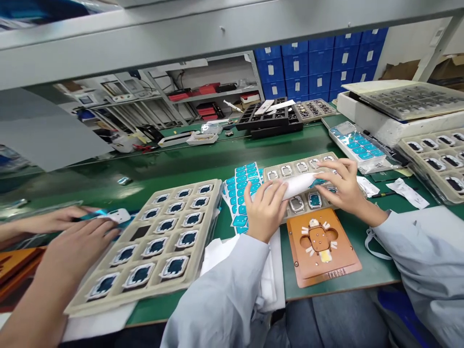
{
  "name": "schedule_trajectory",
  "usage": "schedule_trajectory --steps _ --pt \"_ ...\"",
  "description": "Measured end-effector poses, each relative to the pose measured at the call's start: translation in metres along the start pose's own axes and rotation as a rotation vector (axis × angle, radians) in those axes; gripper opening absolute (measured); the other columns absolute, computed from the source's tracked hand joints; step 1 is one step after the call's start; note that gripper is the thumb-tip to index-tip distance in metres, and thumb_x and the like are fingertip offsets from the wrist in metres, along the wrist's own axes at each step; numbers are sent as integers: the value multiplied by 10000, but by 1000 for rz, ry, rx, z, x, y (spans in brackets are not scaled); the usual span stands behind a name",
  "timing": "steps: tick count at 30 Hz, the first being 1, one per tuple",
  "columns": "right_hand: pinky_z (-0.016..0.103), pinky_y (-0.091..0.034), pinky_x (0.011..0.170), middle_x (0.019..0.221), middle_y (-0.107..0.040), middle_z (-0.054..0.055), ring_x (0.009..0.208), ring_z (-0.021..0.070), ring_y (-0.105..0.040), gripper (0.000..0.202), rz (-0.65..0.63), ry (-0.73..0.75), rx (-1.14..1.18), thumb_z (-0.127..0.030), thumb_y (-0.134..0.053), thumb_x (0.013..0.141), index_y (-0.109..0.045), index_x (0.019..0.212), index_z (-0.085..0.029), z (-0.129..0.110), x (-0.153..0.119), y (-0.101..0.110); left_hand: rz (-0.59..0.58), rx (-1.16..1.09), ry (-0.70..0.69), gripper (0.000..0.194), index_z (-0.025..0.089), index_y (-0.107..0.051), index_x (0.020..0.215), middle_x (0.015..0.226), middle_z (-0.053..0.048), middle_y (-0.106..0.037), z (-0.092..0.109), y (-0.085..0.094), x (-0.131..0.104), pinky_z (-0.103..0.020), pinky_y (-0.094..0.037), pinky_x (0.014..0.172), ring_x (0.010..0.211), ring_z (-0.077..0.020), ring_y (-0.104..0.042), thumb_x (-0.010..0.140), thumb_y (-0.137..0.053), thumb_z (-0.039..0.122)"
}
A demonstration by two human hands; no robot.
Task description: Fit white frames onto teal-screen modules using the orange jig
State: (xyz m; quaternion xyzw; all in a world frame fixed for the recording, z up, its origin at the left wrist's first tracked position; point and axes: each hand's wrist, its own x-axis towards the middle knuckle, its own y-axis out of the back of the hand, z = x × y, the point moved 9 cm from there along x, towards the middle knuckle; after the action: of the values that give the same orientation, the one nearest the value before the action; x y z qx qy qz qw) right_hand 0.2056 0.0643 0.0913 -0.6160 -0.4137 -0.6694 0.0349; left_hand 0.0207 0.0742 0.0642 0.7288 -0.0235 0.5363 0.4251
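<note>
Between my hands is a white sheet point(299, 185), curled over, with a bit of blue film point(319, 181) at its right end. My left hand point(266, 208) holds the left part of the sheet. At the blue end, my right hand point(342, 186) has its thumb and fingers closed on the film. Underneath lies a beige tray point(270, 171) of white-rimmed square parts, partly hidden by both hands. Sheets of blue stickers point(246, 186) lie left of it. An orange fixture plate point(322, 249) with a shaped recess sits in front of the tray.
A co-worker's hands point(79, 237) handle a small white part at far left, beside a larger beige tray point(213, 212) of dark-centred parts. Blister packs point(357, 140) and another part tray point(435, 164) are at right. Black trays point(268, 116) stand behind. A metal beam point(217, 31) crosses overhead.
</note>
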Motion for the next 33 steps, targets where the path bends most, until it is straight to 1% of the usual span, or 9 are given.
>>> schedule_trajectory --steps 6,10,12,15,18,21,27,29,33 --pt "450 -470 805 943 -738 9 931 257 -544 213 51 141 198 -103 -630 871 -689 928 -300 -31 0 31 -140 -1 184 390 221 -621 1281 1221 -102 -713 -19 -15 -2 -576 -264 1126 1129 -317 -631 949 -556 415" --pt "416 -460 739 892 -739 8 841 229 -552 214 -116 318 331 -129 -614 877 -685 997 -290 -72 -10 43 -328 4 280 545 209 -533 1386 1391 -146 -601 -30 -34 -10 -634 -262 1110 1241 -373 -546 934 -541 513" --pt "406 -446 733 871 -731 11 819 219 -552 180 -223 418 355 -143 -579 890 -682 959 -274 -90 -19 40 -371 -9 256 569 202 -514 1403 1448 -158 -546 -28 -37 -11 -645 -263 1102 1303 -390 -484 937 -523 529" --pt "381 -421 711 822 -701 26 809 204 -547 146 -356 487 347 -156 -545 910 -668 929 -230 -102 -28 30 -395 -101 77 490 231 -572 1346 1450 -129 -547 -12 -37 -8 -598 -302 1085 1321 -372 -454 945 -516 509" --pt "372 -398 703 818 -679 40 847 212 -546 114 -433 484 365 -161 -554 908 -653 958 -190 -101 -32 22 -431 -148 -32 416 265 -575 1344 1402 -93 -592 -1 -37 -7 -541 -334 1065 1269 -330 -494 961 -517 416" --pt "374 -382 707 817 -667 43 852 221 -542 136 -470 477 379 -139 -551 882 -644 974 -177 -99 -32 20 -478 -102 49 425 234 -552 1370 1361 -110 -618 -9 -43 -11 -531 -352 1051 1220 -318 -528 964 -505 349" --pt "383 -379 715 818 -673 41 785 212 -548 139 -565 434 420 -145 -530 865 -639 938 -191 -97 -32 15 -491 -16 230 524 200 -493 1425 1389 -153 -594 -26 -47 -17 -608 -341 1064 1251 -359 -498 974 -460 465" --pt "385 -394 714 825 -695 38 776 206 -562 130 -541 406 472 -144 -540 872 -641 935 -197 -93 -29 16 -475 -53 184 493 198 -569 1354 1448 -155 -540 -21 -45 -14 -623 -339 1065 1303 -376 -447 974 -452 488" --pt "379 -447 706 826 -733 30 742 190 -614 135 -334 220 505 -124 -570 905 -659 932 -222 -64 -13 25 -564 -239 -21 346 304 -714 1160 1490 -54 -503 0 -49 -17 -553 -375 1069 1340 -329 -391 995 -438 434"
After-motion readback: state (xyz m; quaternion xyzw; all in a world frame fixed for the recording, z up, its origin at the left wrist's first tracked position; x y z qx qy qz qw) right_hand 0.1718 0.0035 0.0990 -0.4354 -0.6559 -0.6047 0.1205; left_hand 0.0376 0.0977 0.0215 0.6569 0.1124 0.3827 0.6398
